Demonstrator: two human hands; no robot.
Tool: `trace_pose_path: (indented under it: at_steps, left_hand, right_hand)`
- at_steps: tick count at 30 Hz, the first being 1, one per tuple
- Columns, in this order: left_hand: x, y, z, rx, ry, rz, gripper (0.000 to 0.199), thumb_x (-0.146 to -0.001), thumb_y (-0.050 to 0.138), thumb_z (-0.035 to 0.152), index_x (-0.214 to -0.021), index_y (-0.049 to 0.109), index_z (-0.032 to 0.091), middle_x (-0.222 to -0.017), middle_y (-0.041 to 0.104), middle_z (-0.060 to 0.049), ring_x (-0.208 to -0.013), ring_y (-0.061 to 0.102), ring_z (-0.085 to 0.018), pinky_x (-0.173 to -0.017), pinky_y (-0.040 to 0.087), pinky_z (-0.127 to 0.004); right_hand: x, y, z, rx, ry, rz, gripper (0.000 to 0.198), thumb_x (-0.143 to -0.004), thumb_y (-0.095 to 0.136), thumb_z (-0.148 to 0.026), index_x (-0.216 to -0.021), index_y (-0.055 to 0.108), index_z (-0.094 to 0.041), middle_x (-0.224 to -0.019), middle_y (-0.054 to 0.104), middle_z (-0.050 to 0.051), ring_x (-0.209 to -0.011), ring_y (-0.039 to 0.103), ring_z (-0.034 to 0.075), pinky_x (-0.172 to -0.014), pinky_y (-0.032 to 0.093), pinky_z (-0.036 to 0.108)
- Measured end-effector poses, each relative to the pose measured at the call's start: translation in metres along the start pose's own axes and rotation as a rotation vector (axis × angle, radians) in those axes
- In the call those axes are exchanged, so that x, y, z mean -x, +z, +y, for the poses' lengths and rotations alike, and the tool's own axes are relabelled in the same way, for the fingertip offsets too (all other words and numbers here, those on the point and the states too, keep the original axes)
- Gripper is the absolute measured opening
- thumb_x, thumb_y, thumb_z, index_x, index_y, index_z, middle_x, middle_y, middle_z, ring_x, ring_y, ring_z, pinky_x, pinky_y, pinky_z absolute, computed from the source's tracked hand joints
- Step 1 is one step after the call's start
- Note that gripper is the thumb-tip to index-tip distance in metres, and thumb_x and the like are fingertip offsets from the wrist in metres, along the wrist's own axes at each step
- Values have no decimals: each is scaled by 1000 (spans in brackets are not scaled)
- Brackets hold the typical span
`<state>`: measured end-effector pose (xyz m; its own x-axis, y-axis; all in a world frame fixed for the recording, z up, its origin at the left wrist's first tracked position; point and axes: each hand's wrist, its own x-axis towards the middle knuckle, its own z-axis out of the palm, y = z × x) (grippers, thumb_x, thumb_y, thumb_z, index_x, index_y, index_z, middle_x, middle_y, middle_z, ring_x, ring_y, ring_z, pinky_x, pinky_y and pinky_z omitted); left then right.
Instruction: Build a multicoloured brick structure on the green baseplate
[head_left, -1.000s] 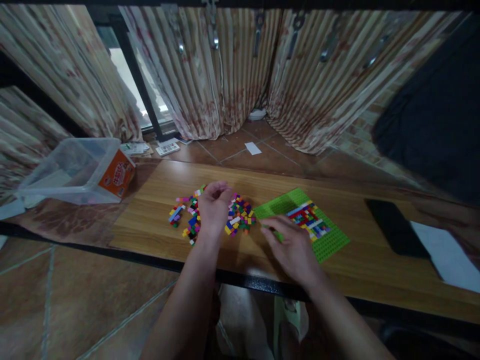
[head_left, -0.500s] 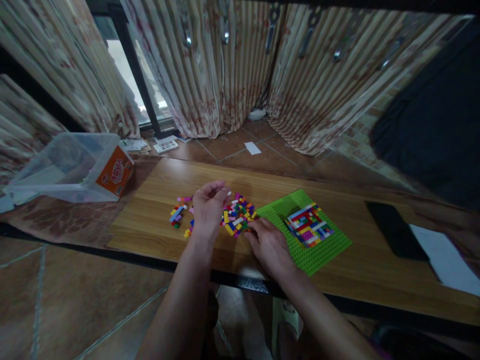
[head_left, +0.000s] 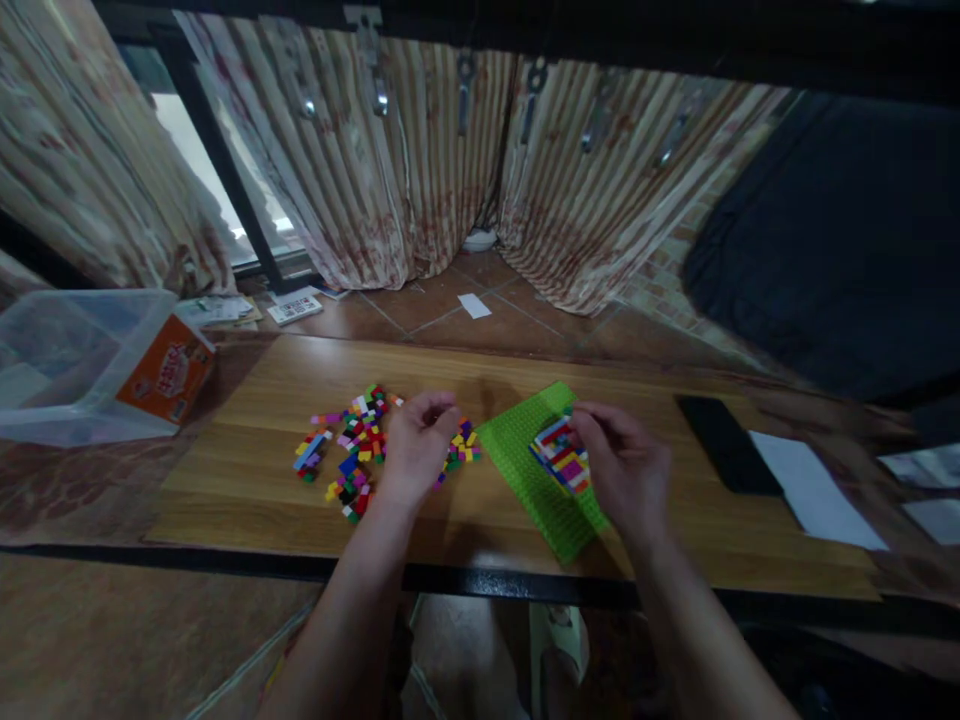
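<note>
My left hand hovers over the loose toy bricks, its thumb and fingers closed together; what they hold, if anything, cannot be made out. My right hand is above the green baseplate, pinching a small dark green toy brick at its fingertips. Under that hand lies a block of colourful bricks set on the baseplate, its right part covered by my fingers. More loose bricks lie between my left hand and the baseplate.
The wooden table bears a black flat slab and white paper on the right. A clear plastic box with an orange label stands at the left. Curtains hang beyond the table.
My right hand has moved from the brick pile rightward to the built bricks on the baseplate, with a small green toy brick. My left hand stays over the loose bricks. The view has shifted right.
</note>
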<state>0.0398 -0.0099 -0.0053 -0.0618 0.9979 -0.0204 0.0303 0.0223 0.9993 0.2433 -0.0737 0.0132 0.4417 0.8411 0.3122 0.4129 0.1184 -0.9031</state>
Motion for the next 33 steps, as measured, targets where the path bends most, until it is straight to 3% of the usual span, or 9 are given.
trace_pose_path:
  at_steps: [5,10,15,18,24,33]
  left_hand:
    - [10,23,-5,-146,86,-209,20,-76,64,29,-89,70,15,-82,71,-4,-75,64,-17,-70,50,-27]
    - [21,45,-9,-225,94,-369,20,-79,59,25,-94,67,16,-89,71,-4,-72,63,-15,-66,49,-26]
    - [28,61,-8,-261,54,-399,28,-77,62,26,-102,66,16,-104,70,-6,-68,61,-14,-63,48,-27]
    - [30,69,-8,-226,41,-431,31,-77,62,28,-106,65,17,-100,70,-5,-66,60,-13,-61,47,-26]
    - [29,76,-15,-262,12,-480,37,-79,62,32,-114,63,17,-79,69,-2,-60,58,-14,-55,43,-24]
    - [30,78,-14,-253,-7,-493,37,-80,61,30,-114,63,15,-72,67,-1,-57,56,-13,-54,42,-24]
  right_hand:
    - [-23,-38,19,20,100,176,25,-77,65,-39,-87,71,-17,-72,70,3,-60,62,16,-57,50,29]
    - [-25,-53,33,130,122,59,27,-80,61,-38,-91,71,-16,-78,72,5,-66,64,17,-61,50,29]
    - [-21,-50,31,254,79,-90,24,-84,55,-33,-91,71,-17,-84,74,6,-74,66,19,-67,50,30]
    - [-20,-46,29,308,49,-134,23,-86,52,-31,-92,70,-18,-83,73,6,-73,66,19,-68,49,30]
    - [-20,-37,34,433,-41,-135,19,-86,51,-23,-90,68,-19,-84,73,5,-73,66,18,-70,48,29]
    - [-24,-25,36,506,-44,-119,14,-84,53,-22,-91,65,-21,-82,73,4,-72,67,19,-67,47,29]
